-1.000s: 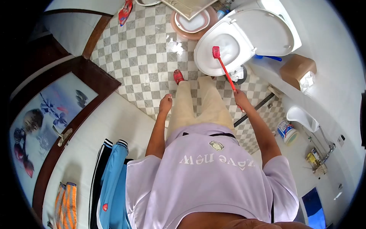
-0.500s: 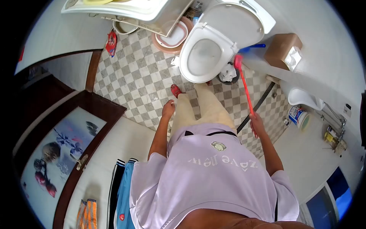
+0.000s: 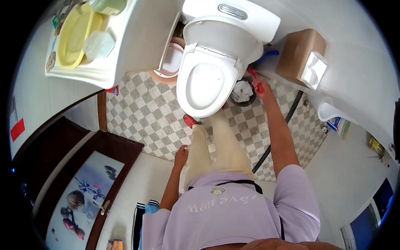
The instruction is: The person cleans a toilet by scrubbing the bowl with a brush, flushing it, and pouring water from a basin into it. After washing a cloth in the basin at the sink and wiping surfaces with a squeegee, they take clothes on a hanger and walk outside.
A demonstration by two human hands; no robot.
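Observation:
My right hand [image 3: 262, 88] is closed around the red long-handled brush [image 3: 252, 73], reaching down beside the toilet's right side. The far end of the brush is hidden behind the toilet. Just below my right hand stands a dark waste bin [image 3: 252, 101] holding crumpled white paper [image 3: 242, 90]. In front of me is the white toilet [image 3: 181, 89] with its lid [image 3: 225, 33] raised. My left hand [image 3: 181, 156] hangs by my left thigh, fingers curled, with a small whitish bit at the fingertips that I cannot make out.
A blue handle [image 3: 268, 54] leans near the wall behind the bin. A brown box [image 3: 294, 52] with white tissue [image 3: 313, 71] is at the right. To the left, a washstand [image 3: 79, 77] carries a yellow basin [image 3: 66, 58]. A black pipe [image 3: 277, 135] crosses the checkered floor.
My right hand has moved forward and lowered the red brush beside the toilet. My view has shifted, showing more of the washstand. My left hand stays by my thigh.

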